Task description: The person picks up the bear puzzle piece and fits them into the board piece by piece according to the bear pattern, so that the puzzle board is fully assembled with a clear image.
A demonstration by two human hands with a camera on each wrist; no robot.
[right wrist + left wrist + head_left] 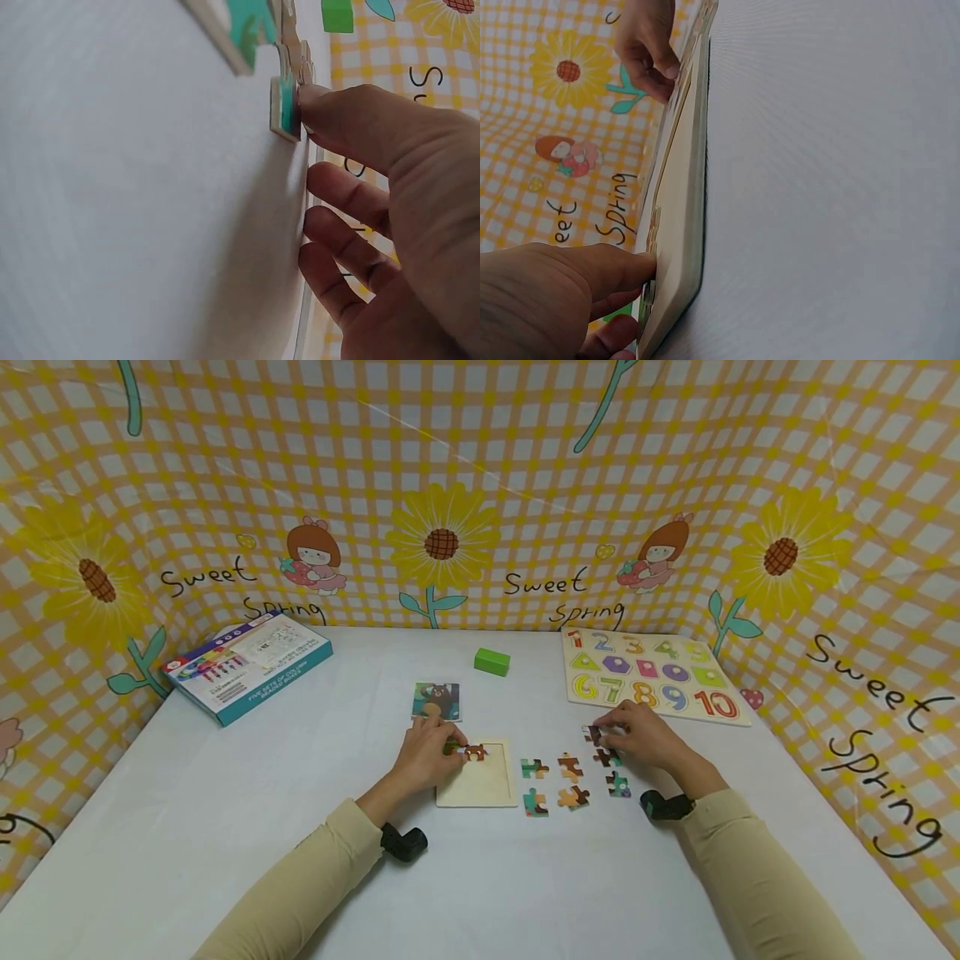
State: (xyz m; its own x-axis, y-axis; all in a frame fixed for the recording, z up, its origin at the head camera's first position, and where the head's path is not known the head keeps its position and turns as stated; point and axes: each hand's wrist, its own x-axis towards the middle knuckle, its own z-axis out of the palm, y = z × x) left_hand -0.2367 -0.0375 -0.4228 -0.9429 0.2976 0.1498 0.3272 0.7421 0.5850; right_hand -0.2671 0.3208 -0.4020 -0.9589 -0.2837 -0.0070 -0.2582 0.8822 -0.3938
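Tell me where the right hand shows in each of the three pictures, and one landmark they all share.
Head: right hand, right of centre, in front of the number board.
Left wrist: right hand at the top, left of centre.
Right wrist: right hand fills much of the right side.
Shared landmark: checked cloth, beyond the right hand in every view.

Narrow gap between tray (480, 789) and puzzle pieces (573, 797); number board (633, 672) blocks behind.

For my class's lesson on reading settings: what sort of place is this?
Probably a play or learning corner on a white table: a pale wooden board of coloured numerals and shapes, a square pale-wood puzzle tray, and a yellow-checked sunflower backdrop.
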